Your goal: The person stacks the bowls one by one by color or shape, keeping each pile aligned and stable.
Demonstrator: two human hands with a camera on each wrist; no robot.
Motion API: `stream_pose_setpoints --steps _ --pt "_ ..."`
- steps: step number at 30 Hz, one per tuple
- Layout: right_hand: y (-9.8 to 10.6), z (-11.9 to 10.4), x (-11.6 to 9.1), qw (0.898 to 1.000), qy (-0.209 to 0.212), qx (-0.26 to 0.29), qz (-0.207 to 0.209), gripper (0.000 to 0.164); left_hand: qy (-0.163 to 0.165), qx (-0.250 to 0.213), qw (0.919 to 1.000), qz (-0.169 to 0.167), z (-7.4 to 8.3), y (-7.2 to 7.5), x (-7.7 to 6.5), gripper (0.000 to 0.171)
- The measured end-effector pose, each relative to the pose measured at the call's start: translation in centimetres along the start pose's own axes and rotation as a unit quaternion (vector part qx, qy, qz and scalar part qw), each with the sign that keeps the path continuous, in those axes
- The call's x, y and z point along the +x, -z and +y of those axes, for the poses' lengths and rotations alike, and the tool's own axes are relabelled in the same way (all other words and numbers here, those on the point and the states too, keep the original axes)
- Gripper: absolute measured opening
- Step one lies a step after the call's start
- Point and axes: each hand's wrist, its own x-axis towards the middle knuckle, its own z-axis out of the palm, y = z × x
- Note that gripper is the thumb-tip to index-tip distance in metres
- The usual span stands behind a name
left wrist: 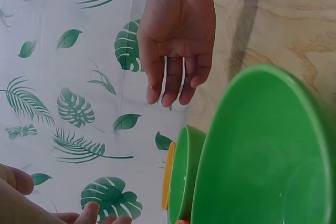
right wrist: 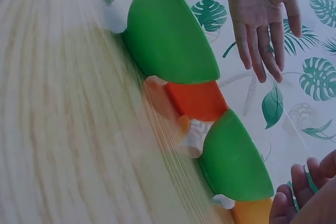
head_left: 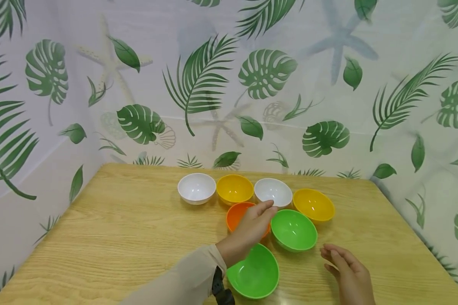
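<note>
My left hand [head_left: 247, 234] hovers over the orange bowl [head_left: 235, 215], its fingers extended toward the back right and holding nothing. The forearm hides part of that bowl and of the near green bowl [head_left: 256, 275]. To the right, my right hand [head_left: 351, 273] is held above the table with loosely bent fingers and nothing in them. It is nearest to the second green bowl [head_left: 294, 231], which stands beside the orange one. In the left wrist view the right hand [left wrist: 181, 40] hangs with its palm showing; the right wrist view shows the left hand [right wrist: 260, 22] with fingers spread a little.
Along the back stand a white bowl [head_left: 196, 188], a yellow bowl [head_left: 234, 189], another white bowl [head_left: 273, 191] and another yellow bowl [head_left: 314, 205]. All sit upright on the wooden table [head_left: 137, 228]. A leaf-patterned cloth [head_left: 213, 140] hangs behind the table.
</note>
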Motion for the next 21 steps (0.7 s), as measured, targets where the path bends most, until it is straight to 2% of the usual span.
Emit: stream_pose_setpoints --steps 5,12,17,21 --pt "0.2 0.1 0.5 0.999 -0.031 0.045 0.003 0.038 0.029 -0.014 0.9994 0.008 0.1 -0.9 0.3 0.051" --pt "0.7 -0.2 0.9 0.989 -0.066 0.128 -0.026 0.021 0.041 -0.029 0.9987 0.013 -0.3 -1.6 0.9 0.043" --pt "1.0 -0.4 1.2 0.974 -0.114 0.186 -0.06 0.023 0.058 -0.043 0.9973 0.018 -0.4 -1.8 1.2 0.041" --pt "1.1 -0.4 1.4 0.964 -0.149 0.208 -0.077 0.035 0.07 -0.042 0.9965 0.019 -0.4 -2.0 1.2 0.043"
